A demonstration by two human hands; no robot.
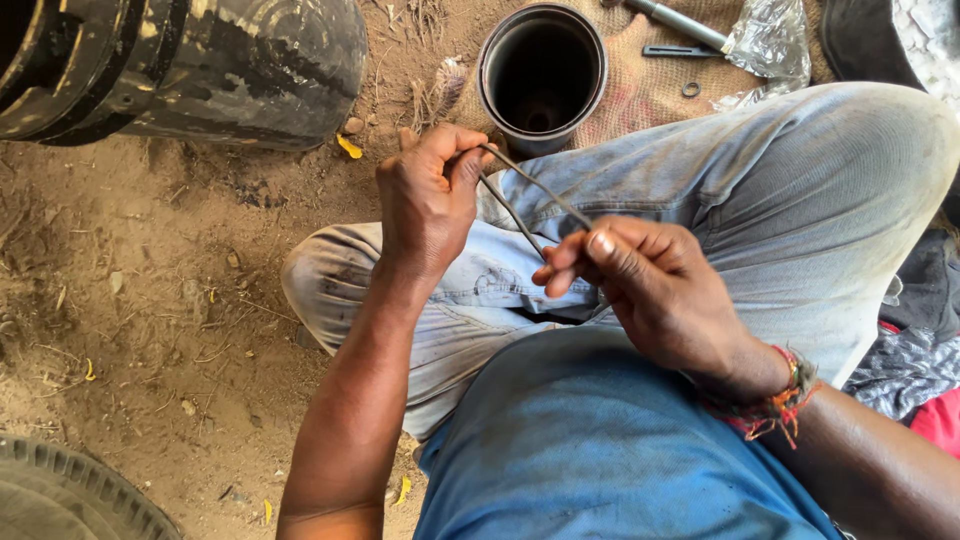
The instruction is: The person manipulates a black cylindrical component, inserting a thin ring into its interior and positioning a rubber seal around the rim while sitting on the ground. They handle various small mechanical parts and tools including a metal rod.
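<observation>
Left hand (428,205): pinches thin dark rubber ring (530,200).
Right hand (655,290): grips same ring.
Surroundings: open dark metal cylinder (541,75) at 12 o'clock, clear of hands.

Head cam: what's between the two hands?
A thin dark ring, pinched by left hand and right hand, spans the gap above the jeans.

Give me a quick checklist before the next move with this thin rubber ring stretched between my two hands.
1. Left hand pinches one end of the thin rubber ring: ok.
2. Right hand pinches the other end: ok.
3. Ring pulled into a narrow loop, no twist visible: ok.
4. Cracks or wear on the ring: cannot tell.
5. Metal cylinder upright on the sacking, open end up: ok.
6. Cylinder's inside clean: cannot tell.
</observation>
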